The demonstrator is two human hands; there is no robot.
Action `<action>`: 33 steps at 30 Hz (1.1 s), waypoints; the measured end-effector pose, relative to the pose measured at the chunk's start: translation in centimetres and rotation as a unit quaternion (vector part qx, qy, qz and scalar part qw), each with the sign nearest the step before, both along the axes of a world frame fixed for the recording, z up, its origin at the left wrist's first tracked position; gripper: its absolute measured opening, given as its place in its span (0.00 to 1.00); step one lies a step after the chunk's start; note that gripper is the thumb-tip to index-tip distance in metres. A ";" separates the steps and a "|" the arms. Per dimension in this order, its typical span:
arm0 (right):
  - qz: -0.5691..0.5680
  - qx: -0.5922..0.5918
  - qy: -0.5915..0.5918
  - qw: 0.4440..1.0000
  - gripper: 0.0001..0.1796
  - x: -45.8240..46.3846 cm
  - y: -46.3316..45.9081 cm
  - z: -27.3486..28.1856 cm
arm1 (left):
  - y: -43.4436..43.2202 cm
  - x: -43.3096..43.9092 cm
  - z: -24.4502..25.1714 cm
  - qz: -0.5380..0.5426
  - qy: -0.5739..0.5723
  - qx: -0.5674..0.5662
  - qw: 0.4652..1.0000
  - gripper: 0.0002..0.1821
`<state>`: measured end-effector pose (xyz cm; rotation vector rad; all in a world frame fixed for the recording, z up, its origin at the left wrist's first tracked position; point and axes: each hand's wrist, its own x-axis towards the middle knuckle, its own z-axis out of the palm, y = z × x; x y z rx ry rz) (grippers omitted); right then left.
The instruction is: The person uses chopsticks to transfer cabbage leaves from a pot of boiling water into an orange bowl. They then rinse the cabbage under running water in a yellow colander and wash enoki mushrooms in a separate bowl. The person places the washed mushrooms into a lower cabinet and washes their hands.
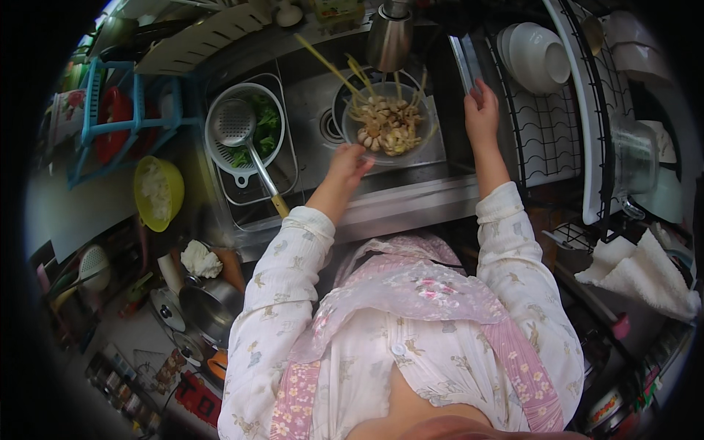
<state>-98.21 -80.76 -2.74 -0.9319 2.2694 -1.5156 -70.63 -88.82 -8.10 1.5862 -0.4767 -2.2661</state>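
Note:
My left hand [347, 165] grips the near-left rim of a clear bowl [391, 160] in the sink. Garlic bulbs [385, 118] with long dry stems fill the bowl, several stems poking past its rim. Above its far side hangs the metal faucet [389, 41]. My right hand [482, 114] is away from the bowl, by the sink's right edge, holding nothing, fingers slightly apart. Left of the bowl, a white colander [212, 144] holds green leafy vegetables [268, 124]. A slotted skimmer [234, 122] lies across it, its wooden-ended handle reaching towards me.
White bowls [542, 58] stand in a wire dish rack [544, 129] at right. A yellow-green basket [175, 190] with white contents sits at left, near a blue rack [137, 126]. Lower left are a steel pot [206, 308] and lids. A white towel [641, 269] hangs at right.

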 end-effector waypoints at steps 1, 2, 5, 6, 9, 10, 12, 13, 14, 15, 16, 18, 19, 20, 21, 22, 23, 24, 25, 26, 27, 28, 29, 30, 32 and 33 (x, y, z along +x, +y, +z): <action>0.003 0.001 -0.013 1.000 0.24 0.3 0.4 -0.1 | -0.3 0.6 -0.1 0.013 -0.003 -0.004 1.000 0.09; 0.014 0.000 -0.008 1.000 0.24 0.6 0.7 -0.1 | -1.0 1.0 -0.4 0.014 -0.005 -0.001 1.000 0.10; 0.033 -0.002 -0.022 0.999 0.24 2.0 1.8 -0.2 | -2.9 1.2 -1.1 0.070 -0.009 -0.027 0.997 0.10; 0.034 -0.009 -0.034 0.999 0.24 2.5 2.0 -0.3 | -3.7 1.0 -1.3 0.087 -0.003 -0.033 0.996 0.11; 0.051 -0.009 -0.055 0.997 0.24 3.8 2.5 -0.5 | -5.6 0.0 -1.9 0.115 0.016 -0.069 0.991 0.11; 0.058 -0.008 -0.057 0.997 0.24 4.1 2.6 -0.6 | -6.0 -0.4 -2.1 0.136 0.006 -0.071 0.988 0.11; 0.058 -0.020 -0.057 0.996 0.22 4.1 2.3 -0.9 | -6.6 -1.0 -2.3 0.126 0.009 -0.066 0.990 0.13; 0.052 -0.010 -0.057 0.997 0.21 3.7 1.9 -1.0 | -6.7 -1.3 -2.3 0.123 0.011 -0.067 0.990 0.13; 0.050 0.003 -0.062 0.997 0.20 3.2 1.2 -1.1 | -6.5 -1.6 -2.4 0.115 0.025 -0.056 0.991 0.13; 0.052 0.006 -0.059 0.997 0.20 2.4 0.3 -1.1 | -6.2 -1.9 -2.4 0.109 0.041 -0.047 0.992 0.13; 0.046 -0.008 -0.080 0.996 0.20 1.6 -0.9 -1.2 | -6.0 -2.3 -2.3 0.103 0.045 -0.036 0.993 0.13; 0.031 -0.042 -0.127 0.991 0.20 -0.3 -4.3 -1.3 | -4.8 -2.8 -2.1 0.090 0.046 -0.024 0.995 0.12; 0.033 -0.041 -0.120 0.991 0.21 -1.6 -6.3 -1.2 | -4.1 -2.8 -1.9 0.084 0.043 -0.016 0.995 0.12; 0.003 -0.007 -0.150 0.989 0.23 -2.8 -8.1 -1.0 | -3.6 -2.5 -1.7 0.067 0.049 -0.016 0.996 0.11; 0.015 -0.048 -0.192 0.980 0.27 -3.7 -9.6 -0.8 | -3.1 -2.1 -1.4 0.062 0.033 -0.017 0.997 0.10; 0.022 -0.078 -0.243 0.967 0.30 -4.8 -11.4 -0.6 | -2.8 -1.6 -1.1 0.059 0.016 -0.017 0.998 0.09; 0.018 -0.085 -0.297 0.951 0.34 -6.2 -12.9 -0.4 | -2.4 -1.0 -0.8 0.056 -0.001 -0.016 0.998 0.09; 0.044 -0.102 -0.339 0.934 0.37 -7.4 -14.4 -0.4 | -2.1 -0.2 -0.5 0.050 0.001 -0.029 0.998 0.10; 0.031 -0.133 -0.369 0.919 0.39 -8.5 -15.8 -0.7 | -2.0 0.6 -0.2 0.041 -0.003 -0.037 0.998 0.10; 0.009 -0.169 -0.423 0.890 0.37 -10.0 -17.5 -0.8 | -2.0 1.5 0.1 0.034 -0.007 -0.048 0.998 0.10; 0.027 -0.206 -0.474 0.856 0.28 -11.1 -18.1 -1.3 | -2.0 2.2 0.3 0.026 -0.011 -0.060 0.998 0.10; 0.091 -0.201 -0.515 0.828 0.27 -12.3 -18.8 -1.6 | -2.0 3.0 0.5 0.019 -0.025 -0.066 0.997 0.09; 0.155 -0.194 -0.552 0.796 0.26 -13.3 -19.4 -1.7 | -1.9 3.6 0.7 0.011 -0.038 -0.072 0.997 0.09; 0.148 -0.190 -0.515 0.823 0.25 -13.6 -19.8 -2.2 | -1.8 4.1 0.9 0.004 -0.049 -0.078 0.996 0.09; 0.134 -0.181 -0.434 0.873 0.24 -13.6 -19.5 -2.4 | -1.5 5.0 1.3 0.017 -0.052 -0.093 0.994 0.09; 0.145 -0.173 -0.396 0.890 0.27 -13.0 -19.0 -2.4 | -1.3 5.3 1.5 0.024 -0.051 -0.101 0.993 0.09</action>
